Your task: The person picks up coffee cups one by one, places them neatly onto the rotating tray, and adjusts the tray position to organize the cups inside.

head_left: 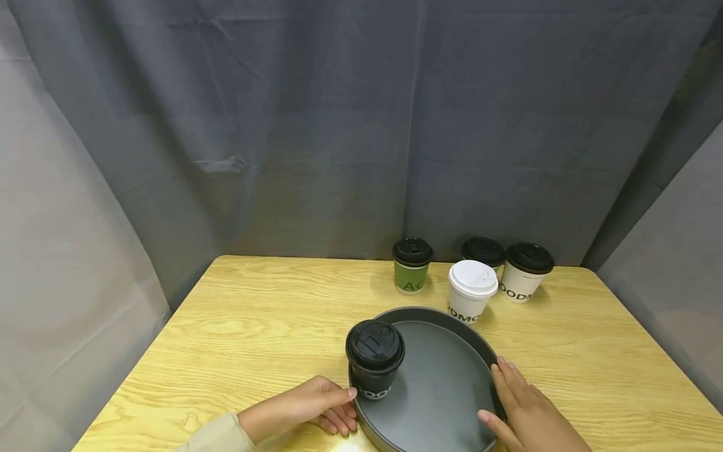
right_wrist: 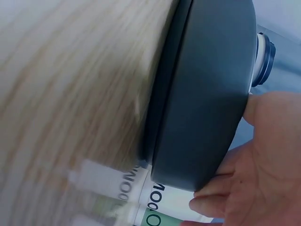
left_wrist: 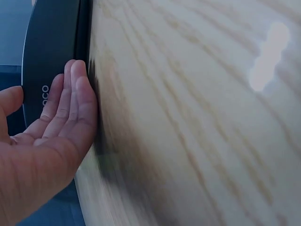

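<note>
Tray floor (head_left: 432, 380) shows in head view, not right wrist.

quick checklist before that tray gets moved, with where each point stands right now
1. Left hand at the tray: ok, it touches the left side.
2. Right hand at the tray: ok, it is against the right side.
3. Black cup upright inside, lid on: ok.
4. Load centred: not ok, the black cup stands at the left wall.
5. Room beyond the far edge: not ok, the white-lidded cup stands close behind it; whether they touch, cannot tell.
6. Hold firm enough to move it: cannot tell, pressure doesn't show.
</note>
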The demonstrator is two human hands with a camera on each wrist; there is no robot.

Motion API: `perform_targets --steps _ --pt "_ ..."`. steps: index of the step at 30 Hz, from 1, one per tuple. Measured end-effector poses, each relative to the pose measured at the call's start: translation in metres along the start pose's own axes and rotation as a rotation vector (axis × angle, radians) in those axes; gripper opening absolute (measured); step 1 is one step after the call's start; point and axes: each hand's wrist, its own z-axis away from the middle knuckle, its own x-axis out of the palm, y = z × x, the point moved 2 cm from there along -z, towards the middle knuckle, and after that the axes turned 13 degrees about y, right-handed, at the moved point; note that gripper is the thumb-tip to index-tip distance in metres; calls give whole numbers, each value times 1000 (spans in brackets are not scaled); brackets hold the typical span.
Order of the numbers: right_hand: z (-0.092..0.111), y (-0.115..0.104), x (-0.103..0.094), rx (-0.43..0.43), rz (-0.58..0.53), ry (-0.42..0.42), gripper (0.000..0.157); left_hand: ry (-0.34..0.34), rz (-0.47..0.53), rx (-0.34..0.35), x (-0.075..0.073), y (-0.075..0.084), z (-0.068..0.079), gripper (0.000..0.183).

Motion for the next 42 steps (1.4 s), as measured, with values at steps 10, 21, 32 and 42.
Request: perform_targets --steps 10,21,32,42 --pt "-4 11 -5 -10 -115 -35 77 20 -14 -16 15 5 10 43" --pt "-7 20 -5 -53 -219 -18 69 2 -9 -14 23 6 16 45" --pt "-61 10 -39 -227 -127 225 73 -1 5 -15 22 6 15 45" --pt "-133 25 -37 -175 -118 337 74 3 7 -20 23 5 15 46"
